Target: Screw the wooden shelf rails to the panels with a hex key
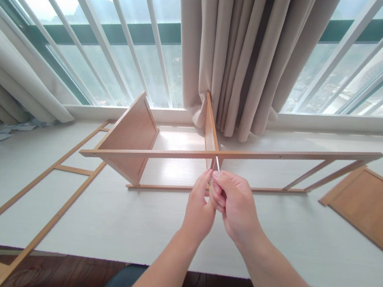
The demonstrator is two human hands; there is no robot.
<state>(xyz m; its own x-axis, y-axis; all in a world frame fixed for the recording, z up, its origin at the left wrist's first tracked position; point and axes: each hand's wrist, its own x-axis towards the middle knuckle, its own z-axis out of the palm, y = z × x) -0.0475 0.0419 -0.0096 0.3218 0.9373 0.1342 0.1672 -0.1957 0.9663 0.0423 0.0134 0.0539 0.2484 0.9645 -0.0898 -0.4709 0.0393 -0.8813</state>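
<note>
Both hands (219, 196) pinching thin metal hex key (217, 163) at half-assembled light wooden shelf frame (248, 154); brown wooden panel (377, 209) unfitted.

The wooden frame (165, 153) stands before the curtain (253, 47), a loose panel (378, 213) lying to its right.

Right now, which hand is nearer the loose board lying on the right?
Right. The right hand is on the board's side; the left hand is beyond it, farther away.
</note>
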